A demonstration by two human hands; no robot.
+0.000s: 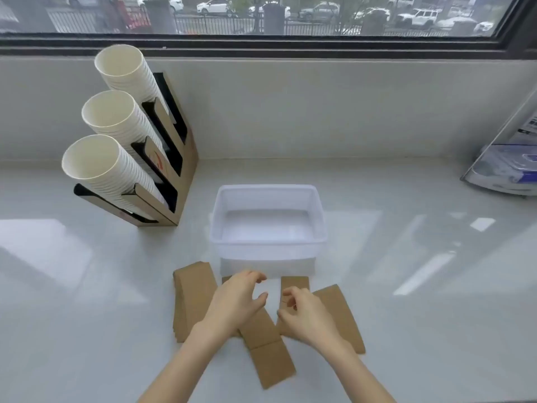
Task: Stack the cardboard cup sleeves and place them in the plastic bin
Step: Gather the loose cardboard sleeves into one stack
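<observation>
So nearest the camera there's a loose cardboard sleeve (273, 363) flat on the white counter (87, 315), another one (258, 325) just above it, partly under the left hand (236, 303). That hand hovers with fingers spread and loose, not holding anything. The right hand (305, 315) has its fingers curled in above two more sleeves (341, 312), but I honestly can't tell if it's pinching one. A neat stack of sleeves (193, 298) lies left of the left hand. Just past the hands is the clear plastic bin (268, 245), nothing in it. Further back left, a cup dispenser (186, 170) full of paper cups (96, 161).
</observation>
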